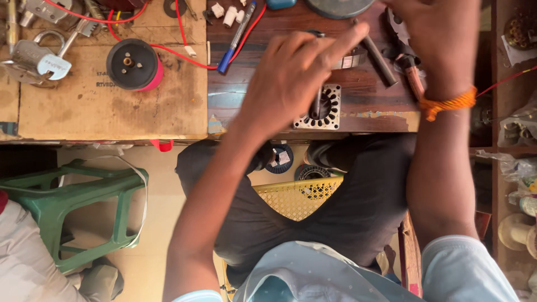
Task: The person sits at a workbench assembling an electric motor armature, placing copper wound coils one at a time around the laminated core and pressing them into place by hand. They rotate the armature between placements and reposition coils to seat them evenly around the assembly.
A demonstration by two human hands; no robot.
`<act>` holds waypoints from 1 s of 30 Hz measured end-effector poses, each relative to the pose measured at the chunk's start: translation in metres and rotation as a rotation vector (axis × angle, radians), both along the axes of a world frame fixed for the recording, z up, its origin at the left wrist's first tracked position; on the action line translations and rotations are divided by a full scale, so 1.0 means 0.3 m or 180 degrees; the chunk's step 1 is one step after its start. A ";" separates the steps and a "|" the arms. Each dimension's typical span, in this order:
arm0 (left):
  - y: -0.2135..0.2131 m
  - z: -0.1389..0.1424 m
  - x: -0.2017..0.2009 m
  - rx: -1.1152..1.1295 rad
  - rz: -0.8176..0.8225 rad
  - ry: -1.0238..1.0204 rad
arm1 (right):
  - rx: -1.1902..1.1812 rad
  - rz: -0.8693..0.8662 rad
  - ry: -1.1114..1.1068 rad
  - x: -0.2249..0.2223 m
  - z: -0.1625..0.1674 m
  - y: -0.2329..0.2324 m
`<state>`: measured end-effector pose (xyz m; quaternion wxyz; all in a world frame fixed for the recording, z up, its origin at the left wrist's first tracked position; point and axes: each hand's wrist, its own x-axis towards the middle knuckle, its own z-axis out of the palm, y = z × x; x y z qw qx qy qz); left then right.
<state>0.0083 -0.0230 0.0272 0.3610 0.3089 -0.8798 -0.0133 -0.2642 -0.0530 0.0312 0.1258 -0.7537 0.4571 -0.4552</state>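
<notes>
Stator (326,114) at table edge (358,130), left hand (291,78) above

The person wears a pale blue short-sleeved shirt, its sleeves ending above the elbows, and dark grey trousers. An orange thread band (447,104) is tied round the right wrist. Both forearms are bare, as are the left hand (291,78) and right hand (442,39).
</notes>
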 end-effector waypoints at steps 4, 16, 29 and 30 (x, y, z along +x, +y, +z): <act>-0.090 -0.053 0.032 0.0538 -0.0838 0.0583 | 0.0522 -0.0311 -0.0145 0.028 0.138 0.144; -0.107 -0.101 0.032 0.0952 -0.1089 0.1100 | 0.1116 -0.0159 0.0356 0.212 0.222 0.325; -0.006 -0.116 0.049 -0.0736 -0.0263 0.0085 | 0.0851 -0.0254 0.0762 0.232 0.000 0.392; 0.008 -0.122 0.042 -0.0914 -0.0197 0.0016 | 0.0973 -0.0263 0.0667 0.229 0.000 0.401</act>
